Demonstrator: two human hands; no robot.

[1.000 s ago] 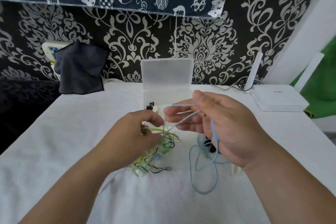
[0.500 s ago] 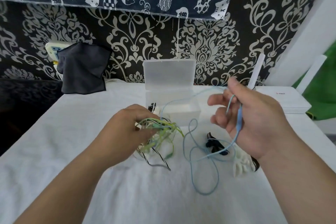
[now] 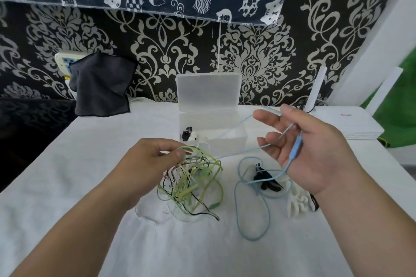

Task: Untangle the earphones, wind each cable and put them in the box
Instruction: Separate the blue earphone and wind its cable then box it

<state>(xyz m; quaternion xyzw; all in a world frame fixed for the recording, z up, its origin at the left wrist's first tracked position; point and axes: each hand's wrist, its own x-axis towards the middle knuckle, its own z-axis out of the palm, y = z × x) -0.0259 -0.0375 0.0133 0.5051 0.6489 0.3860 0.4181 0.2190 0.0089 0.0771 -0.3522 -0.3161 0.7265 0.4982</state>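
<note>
White tablecloth under hands. Left hand pinches tangle as anchor; right hand grips blue cable, held apart to free strand. Box beyond hands, open.

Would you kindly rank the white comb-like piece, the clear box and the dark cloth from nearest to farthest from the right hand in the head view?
1. white comb-like piece, beside the right hand, by the wrist.
2. clear box, centre, farther back.
3. dark cloth, far left, at the wall.
</note>
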